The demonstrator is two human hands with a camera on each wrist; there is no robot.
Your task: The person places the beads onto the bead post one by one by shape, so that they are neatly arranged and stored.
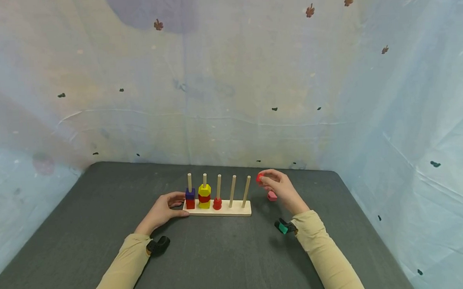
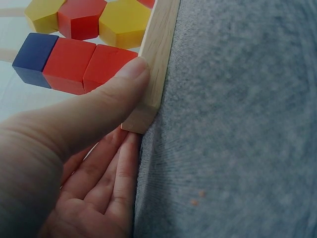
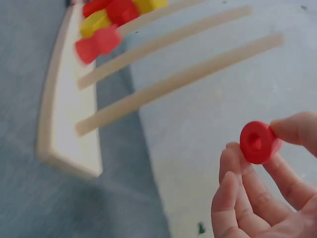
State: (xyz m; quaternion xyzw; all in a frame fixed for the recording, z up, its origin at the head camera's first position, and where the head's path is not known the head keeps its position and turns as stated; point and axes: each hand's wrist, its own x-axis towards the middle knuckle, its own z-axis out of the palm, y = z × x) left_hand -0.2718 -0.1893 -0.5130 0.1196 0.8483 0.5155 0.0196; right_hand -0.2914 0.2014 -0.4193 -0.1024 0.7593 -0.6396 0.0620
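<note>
Red disc pinched in the right hand, just right of the peg board.
Left hand rests flat against the board's left end, thumb on its edge; a pink piece lies on the table.

peg board mid-table | loose block right of it | blocks on left pegs

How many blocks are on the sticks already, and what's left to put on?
Three sticks already carry blocks: blue block over red, yellow blocks around a red one, one red bead. The right hand pinches a red ring; the left hand steadies the wooden base. Two sticks stand bare, and a pink block waits.
</note>
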